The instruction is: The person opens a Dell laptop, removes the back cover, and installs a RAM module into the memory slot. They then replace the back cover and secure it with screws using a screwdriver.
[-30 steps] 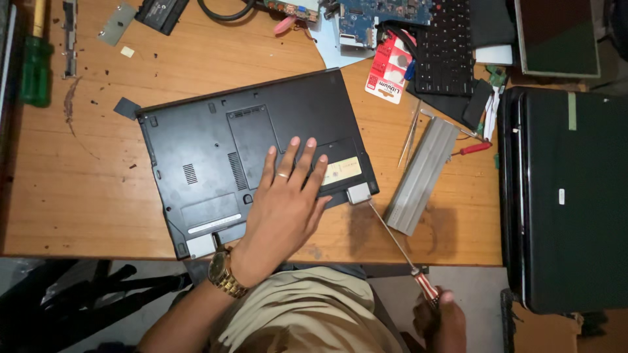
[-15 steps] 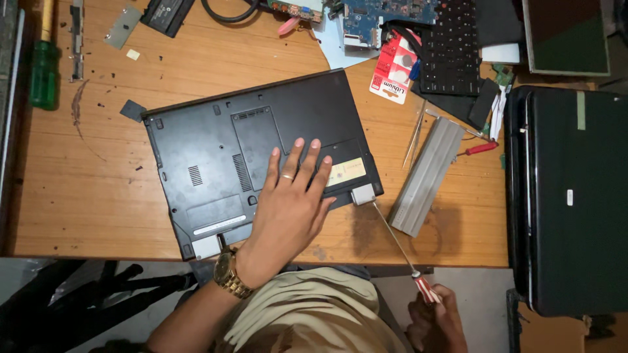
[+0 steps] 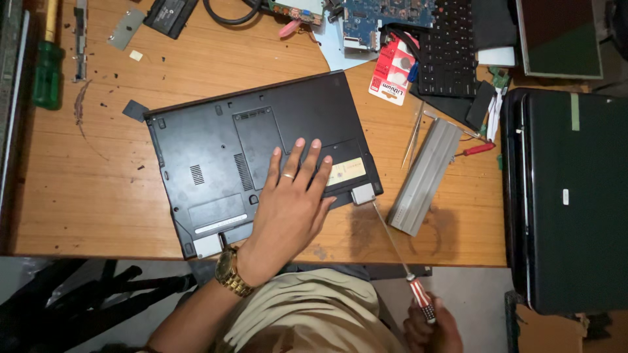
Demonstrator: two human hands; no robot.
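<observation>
Fingers of the right hand [image 3: 432, 327], low at about five o'clock and partly cut by the bottom edge, are curled tight round the red-and-white striped handle of a long thin-shafted screwdriver [image 3: 392, 243]. Its steel shaft runs up toward eleven o'clock, and the tip meets the small silver hinge cover [image 3: 363, 194] at the near right corner of the upturned black laptop [image 3: 216, 157]. Fingers [image 3: 297, 163] of the left hand [image 3: 288, 209] lie spread and flat on the laptop's underside, gripping nothing, only pressing down; a ring sits on one finger and a gold metal wristwatch [image 3: 229, 273] on the wrist.

To my eye the step is driving or prying at that hinge corner. It would go best with the flat hand kept heavy so the case cannot slide on the wooden tabletop [image 3: 85, 196], and with the shaft held in line with the fastener, since so long a shaft held at its far end slips easily.

At three o'clock from the corner lies a grey ribbed rectangular battery pack [image 3: 425, 176], with slim metal tweezers [image 3: 412, 142] just beside it. Farther off, at one o'clock, sit a red-and-white blister card of coin cells [image 3: 391, 78] and a loose black keyboard [image 3: 448, 52].

Whether the tip sits in a screw head cannot be told; it is too small. Most of the right palm is out of frame.
</observation>
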